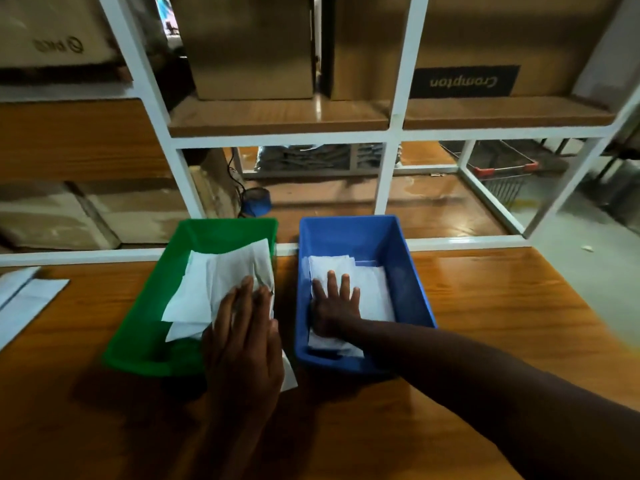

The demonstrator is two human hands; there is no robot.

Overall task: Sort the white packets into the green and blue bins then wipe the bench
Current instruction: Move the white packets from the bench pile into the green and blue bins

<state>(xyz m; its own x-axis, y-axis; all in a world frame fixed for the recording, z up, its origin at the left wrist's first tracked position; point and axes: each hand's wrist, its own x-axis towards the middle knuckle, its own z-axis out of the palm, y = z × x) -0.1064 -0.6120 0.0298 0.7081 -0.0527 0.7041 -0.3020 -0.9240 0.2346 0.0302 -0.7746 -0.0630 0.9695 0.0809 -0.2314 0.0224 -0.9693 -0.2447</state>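
we see the left hand [244, 337] laid flat, fingers straight, on white packets [221, 282] in the green bin [138, 327]. the right hand [334, 303] presses spread fingers on packets in the blue bin [412, 271] just right of it. more white packets [24, 299] lie far left on the bench [502, 306]; cardboard boxes [249, 46] fill the white shelf frame [391, 136] beyond.

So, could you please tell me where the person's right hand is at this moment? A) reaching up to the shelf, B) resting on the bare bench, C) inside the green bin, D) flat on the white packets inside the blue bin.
D: the right hand lies with straight fingers on the white packets in the blue bin, while the left hand is at the green bin.
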